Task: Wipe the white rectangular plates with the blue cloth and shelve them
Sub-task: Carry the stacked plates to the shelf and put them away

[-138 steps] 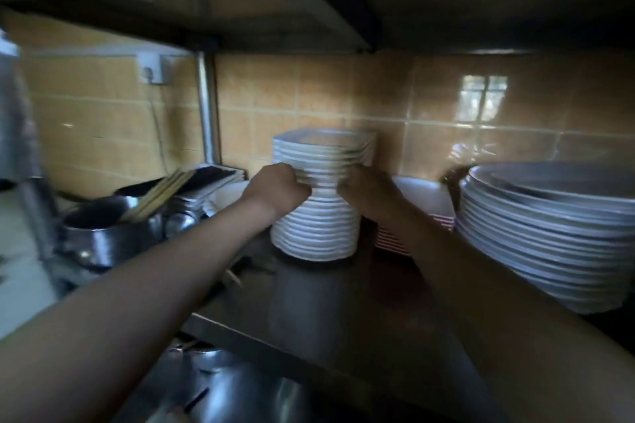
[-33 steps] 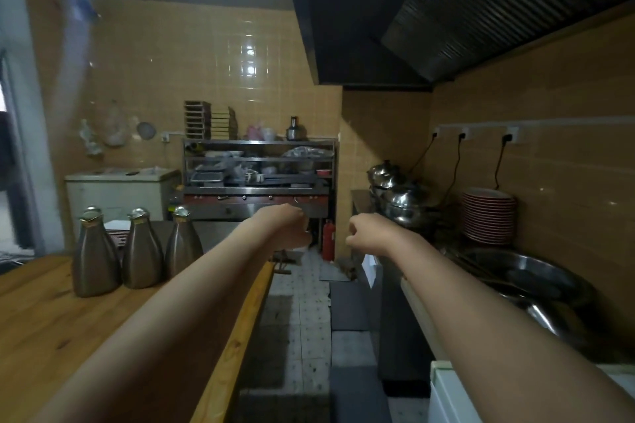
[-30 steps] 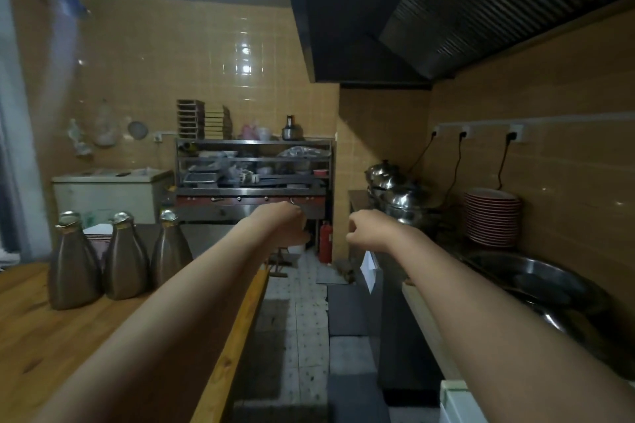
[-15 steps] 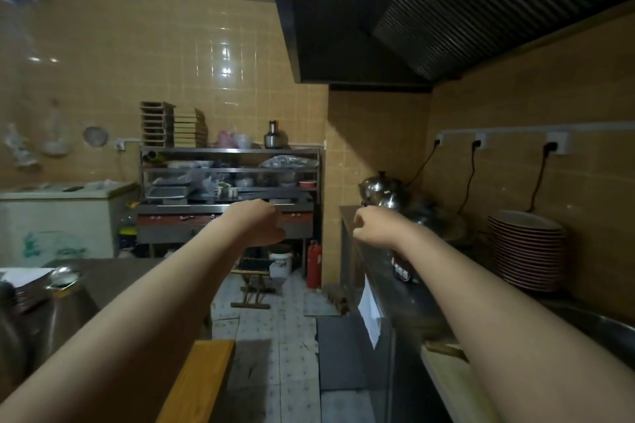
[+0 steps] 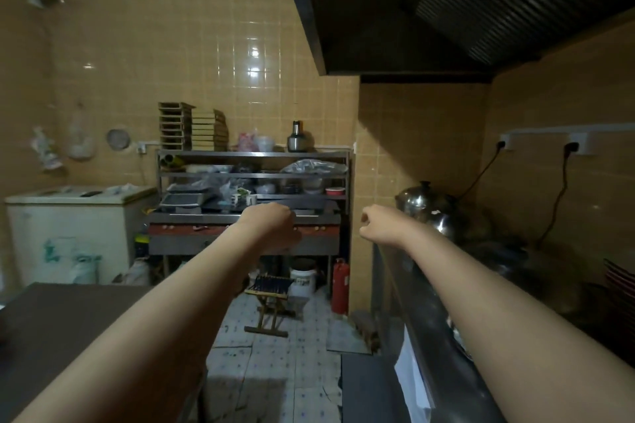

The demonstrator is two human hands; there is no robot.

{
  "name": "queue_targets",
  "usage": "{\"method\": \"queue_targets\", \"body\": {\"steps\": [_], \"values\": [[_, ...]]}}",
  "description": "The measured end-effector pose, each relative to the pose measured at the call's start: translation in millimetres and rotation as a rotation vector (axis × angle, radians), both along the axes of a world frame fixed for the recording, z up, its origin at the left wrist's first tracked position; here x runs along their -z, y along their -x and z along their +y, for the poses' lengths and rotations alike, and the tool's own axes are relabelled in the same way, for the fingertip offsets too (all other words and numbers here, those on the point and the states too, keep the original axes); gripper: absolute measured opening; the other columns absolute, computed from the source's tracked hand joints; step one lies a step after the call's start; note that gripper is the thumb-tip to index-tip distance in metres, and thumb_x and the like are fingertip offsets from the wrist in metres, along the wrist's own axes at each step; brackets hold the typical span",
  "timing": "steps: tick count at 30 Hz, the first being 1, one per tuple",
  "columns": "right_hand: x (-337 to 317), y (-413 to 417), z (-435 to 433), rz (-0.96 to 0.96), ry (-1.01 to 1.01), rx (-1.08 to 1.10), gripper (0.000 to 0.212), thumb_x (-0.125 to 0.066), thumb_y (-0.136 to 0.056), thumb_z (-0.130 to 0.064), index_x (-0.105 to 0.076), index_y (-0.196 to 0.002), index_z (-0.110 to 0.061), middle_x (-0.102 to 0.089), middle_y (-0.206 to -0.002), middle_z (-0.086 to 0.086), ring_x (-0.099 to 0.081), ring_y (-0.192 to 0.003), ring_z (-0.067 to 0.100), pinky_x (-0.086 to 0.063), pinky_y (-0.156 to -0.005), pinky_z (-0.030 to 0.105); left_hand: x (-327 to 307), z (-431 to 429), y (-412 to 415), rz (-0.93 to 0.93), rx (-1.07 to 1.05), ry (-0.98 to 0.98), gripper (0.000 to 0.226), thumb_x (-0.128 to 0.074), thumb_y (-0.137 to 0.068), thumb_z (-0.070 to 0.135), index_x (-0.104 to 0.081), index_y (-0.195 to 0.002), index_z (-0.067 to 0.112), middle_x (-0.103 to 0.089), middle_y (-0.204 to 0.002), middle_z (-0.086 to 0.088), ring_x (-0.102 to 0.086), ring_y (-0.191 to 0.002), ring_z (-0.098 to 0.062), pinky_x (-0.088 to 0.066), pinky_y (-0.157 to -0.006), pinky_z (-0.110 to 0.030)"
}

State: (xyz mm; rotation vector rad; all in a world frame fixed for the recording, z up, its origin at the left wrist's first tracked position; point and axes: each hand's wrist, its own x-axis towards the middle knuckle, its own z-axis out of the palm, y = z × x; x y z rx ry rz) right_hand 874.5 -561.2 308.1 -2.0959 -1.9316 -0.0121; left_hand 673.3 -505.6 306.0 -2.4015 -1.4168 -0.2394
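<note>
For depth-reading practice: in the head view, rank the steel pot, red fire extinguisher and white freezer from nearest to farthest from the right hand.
From the right hand:
1. steel pot, right, on counter.
2. red fire extinguisher, floor below.
3. white freezer, far left.

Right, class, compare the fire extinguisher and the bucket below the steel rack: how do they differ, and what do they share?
The fire extinguisher is red; the bucket is white. The fire extinguisher is tall and slim; the bucket is shorter and wider. The fire extinguisher stands at the end of the rack, by the wall; the bucket sits under the rack, behind the folding stool. Both stand upright on the floor.
</note>
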Motion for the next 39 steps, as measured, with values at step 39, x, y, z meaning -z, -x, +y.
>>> {"method": "queue_targets", "body": {"steps": [39], "values": [[5.2, -41.6, 854.7, -0.124, 0.043, -0.440, 0.023, -0.048, -0.091, -0.023, -0.056, -0.104, -0.006, -0.059, -0.109, 0.014, -0.057, -0.093, 0.028, -0.045, -0.073, 0.032, 8.0, 756.3, -43.9, -0.003, -0.514, 0.082, 0.035, -0.043, -0.091, 0.033, -0.057, -0.119, 0.017, -0.061, -0.119, -0.010, -0.058, -0.105, -0.027, -0.046, -0.081, -0.033]]}}
